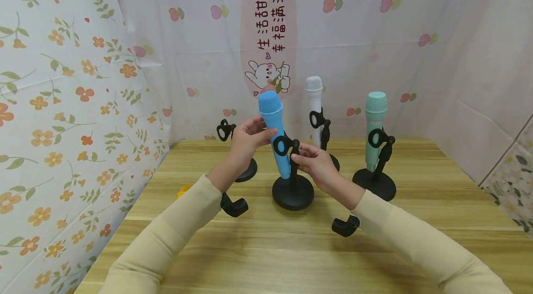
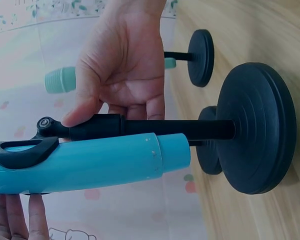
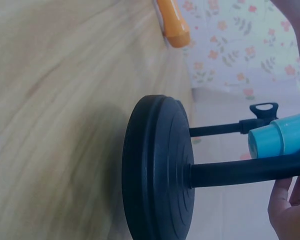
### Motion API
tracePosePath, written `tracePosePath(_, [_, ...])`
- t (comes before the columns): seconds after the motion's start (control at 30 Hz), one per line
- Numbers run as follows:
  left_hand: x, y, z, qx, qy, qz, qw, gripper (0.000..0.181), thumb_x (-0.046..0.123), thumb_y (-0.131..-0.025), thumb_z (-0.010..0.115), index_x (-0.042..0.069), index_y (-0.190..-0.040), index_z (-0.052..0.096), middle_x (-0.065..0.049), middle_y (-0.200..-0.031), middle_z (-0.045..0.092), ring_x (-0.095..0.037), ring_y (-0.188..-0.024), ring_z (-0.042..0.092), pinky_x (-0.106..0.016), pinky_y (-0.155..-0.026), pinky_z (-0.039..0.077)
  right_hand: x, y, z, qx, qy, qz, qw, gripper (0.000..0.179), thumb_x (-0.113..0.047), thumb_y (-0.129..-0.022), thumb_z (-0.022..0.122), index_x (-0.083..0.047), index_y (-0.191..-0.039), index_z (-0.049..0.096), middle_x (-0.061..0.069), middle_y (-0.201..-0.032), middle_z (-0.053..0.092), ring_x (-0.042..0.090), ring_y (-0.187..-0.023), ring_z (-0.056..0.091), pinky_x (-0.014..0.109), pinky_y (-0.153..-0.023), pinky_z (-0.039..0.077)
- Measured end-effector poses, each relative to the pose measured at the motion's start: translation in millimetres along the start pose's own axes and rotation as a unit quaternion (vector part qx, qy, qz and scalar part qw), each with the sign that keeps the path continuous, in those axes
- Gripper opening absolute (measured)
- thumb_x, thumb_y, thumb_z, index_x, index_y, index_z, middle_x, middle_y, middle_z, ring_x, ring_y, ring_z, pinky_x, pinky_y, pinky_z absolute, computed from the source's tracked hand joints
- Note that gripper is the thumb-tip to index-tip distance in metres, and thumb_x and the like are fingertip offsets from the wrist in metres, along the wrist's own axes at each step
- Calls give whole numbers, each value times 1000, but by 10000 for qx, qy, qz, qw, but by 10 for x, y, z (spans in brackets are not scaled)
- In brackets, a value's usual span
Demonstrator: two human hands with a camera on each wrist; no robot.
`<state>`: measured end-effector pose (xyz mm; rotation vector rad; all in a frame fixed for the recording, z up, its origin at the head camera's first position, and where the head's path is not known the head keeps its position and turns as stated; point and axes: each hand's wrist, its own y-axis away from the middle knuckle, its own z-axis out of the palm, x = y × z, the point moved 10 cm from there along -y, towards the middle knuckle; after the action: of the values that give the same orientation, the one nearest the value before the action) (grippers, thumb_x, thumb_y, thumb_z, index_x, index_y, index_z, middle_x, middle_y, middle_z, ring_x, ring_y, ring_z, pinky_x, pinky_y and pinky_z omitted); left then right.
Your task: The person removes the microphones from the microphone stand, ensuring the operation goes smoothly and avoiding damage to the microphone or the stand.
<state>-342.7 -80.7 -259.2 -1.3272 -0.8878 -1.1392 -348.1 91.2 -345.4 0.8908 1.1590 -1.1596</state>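
Note:
A light blue microphone [image 1: 273, 120] sits tilted in the clip of a black desk stand [image 1: 293, 196]. My left hand [image 1: 245, 140] grips its body just below the head, thumb in front. My right hand [image 1: 315, 164] holds the stand's post [image 2: 97, 126] between thumb and fingers, near the clip joint. In the left wrist view the clip ring [image 2: 27, 155] goes around the blue body, and the lower end hangs beside the post, above the round base [image 3: 160, 170]. The base rests on the table.
Behind stands a white microphone [image 1: 314, 95] in a stand, and to the right a mint green microphone [image 1: 376, 113] in another. At back left is a stand [image 1: 246, 171] with a bare clip. An orange microphone [image 3: 172, 22] lies on the wooden table [image 1: 266, 257] at left.

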Motion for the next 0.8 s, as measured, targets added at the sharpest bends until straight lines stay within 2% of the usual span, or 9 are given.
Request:
tracePosePath(0.33, [25,162,91,-191,-14,110,9998,39,8,-87,72,5,-125,62,-11,-114,68,-19,-104,65,-39,-89,56,35,182,-21,10,87,-22,10000,18,-6,-89,70,-17,-104,69,-2,-93,66,9,-87,66,28,-85,55])
tracePosePath(0.57, [25,247,137,-329,35,168,9993,38,7,-87,72,4,-124,62,-10,-109,69,-18,-100,66,-38,-88,56,59,284,-19,18,120,-40,9999,20,-7,-90,69,-12,-110,68,-1,-92,66,10,-87,66,30,-86,56])
tracePosePath(0.8, [5,306,162,-422,44,151,9990,37,6,-88,71,3,-124,62,-10,-110,69,-19,-102,66,-38,-89,55,87,371,-37,91,71,8,9999,20,-6,-90,69,-19,-104,70,-3,-90,65,9,-85,66,31,-86,55])
